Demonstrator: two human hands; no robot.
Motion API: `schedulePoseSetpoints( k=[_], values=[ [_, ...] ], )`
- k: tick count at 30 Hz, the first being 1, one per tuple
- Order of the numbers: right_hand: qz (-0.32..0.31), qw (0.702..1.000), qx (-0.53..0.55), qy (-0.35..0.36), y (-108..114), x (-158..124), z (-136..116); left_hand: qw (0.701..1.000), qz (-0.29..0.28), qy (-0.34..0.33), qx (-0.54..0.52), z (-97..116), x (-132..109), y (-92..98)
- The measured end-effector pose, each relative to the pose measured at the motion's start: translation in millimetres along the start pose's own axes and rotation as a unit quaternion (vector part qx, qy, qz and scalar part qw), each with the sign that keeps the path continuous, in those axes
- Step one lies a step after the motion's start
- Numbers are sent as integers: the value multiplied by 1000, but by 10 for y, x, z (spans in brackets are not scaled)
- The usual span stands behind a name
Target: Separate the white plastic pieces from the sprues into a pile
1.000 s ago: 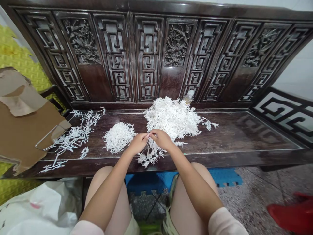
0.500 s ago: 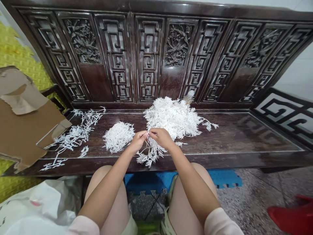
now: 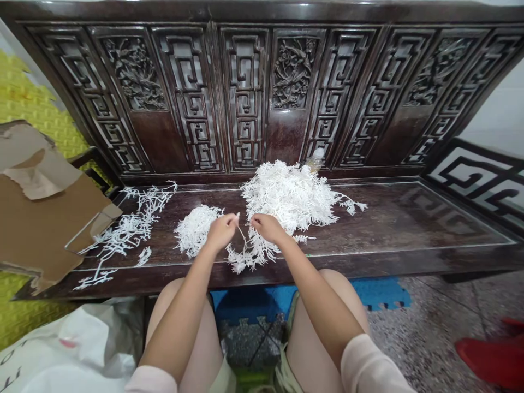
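Note:
My left hand (image 3: 221, 231) is closed in a pinch on a small white piece pulled from a white plastic branch (image 3: 250, 254). My right hand (image 3: 267, 227) is closed on the top of that branch, which hangs over the front edge of the dark wooden bench (image 3: 409, 229). A gap now separates the two hands. A small heap of white pieces (image 3: 195, 230) lies just left of my left hand. A large pile of white branches (image 3: 289, 196) sits behind my right hand.
Bare white stems (image 3: 123, 236) are strewn on the bench's left part. A torn cardboard box (image 3: 36, 218) stands at the left, a white plastic bag (image 3: 69, 344) below it. A small bottle (image 3: 316, 159) stands behind the big pile. A red object (image 3: 491, 355) lies on the floor, right.
My hands were together on the branch; the left hand has pulled away to the left with a small piece. The view has shifted slightly.

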State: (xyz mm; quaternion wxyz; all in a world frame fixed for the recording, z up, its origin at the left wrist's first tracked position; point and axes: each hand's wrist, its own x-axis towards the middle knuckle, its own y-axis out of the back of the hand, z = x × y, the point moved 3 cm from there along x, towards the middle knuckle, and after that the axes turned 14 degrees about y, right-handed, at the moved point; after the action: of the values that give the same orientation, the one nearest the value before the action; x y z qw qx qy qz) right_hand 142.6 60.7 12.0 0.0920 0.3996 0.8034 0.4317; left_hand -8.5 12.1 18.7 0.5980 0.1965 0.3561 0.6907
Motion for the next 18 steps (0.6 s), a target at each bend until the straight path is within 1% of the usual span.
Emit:
schedulePoseSetpoints(
  k=[1, 2, 3, 4, 6, 8, 10, 13, 16, 18],
  values=[
    [11, 1000, 28, 0, -16, -17, -22, 995, 26, 60, 82, -121, 103, 69],
    [18, 998, 63, -5, -29, -38, -40, 982, 32, 114, 147, -251, 201, 127],
    [19, 994, 105, -14, -39, -61, -54, 971, 35, 154, 182, -377, 287, 174],
    [19, 989, 147, -26, -44, -84, -61, 960, 34, 188, 205, -499, 359, 203],
    [31, 974, 217, -59, -30, -120, -57, 945, 37, 235, 224, -697, 455, 210],
    [52, 962, 255, -82, 4, -138, -46, 931, 45, 272, 240, -819, 501, 171],
    [60, 957, 268, -90, 35, -141, -45, 922, 55, 291, 248, -861, 525, 121],
    [62, 955, 275, -93, 56, -134, -53, 917, 79, 297, 255, -837, 552, 95],
    [78, 951, 283, -95, 53, -125, -44, 912, 110, 294, 265, -823, 569, 134],
    [84, 949, 290, -91, 41, -118, -27, 908, 122, 295, 271, -850, 569, 173]
  ],
)
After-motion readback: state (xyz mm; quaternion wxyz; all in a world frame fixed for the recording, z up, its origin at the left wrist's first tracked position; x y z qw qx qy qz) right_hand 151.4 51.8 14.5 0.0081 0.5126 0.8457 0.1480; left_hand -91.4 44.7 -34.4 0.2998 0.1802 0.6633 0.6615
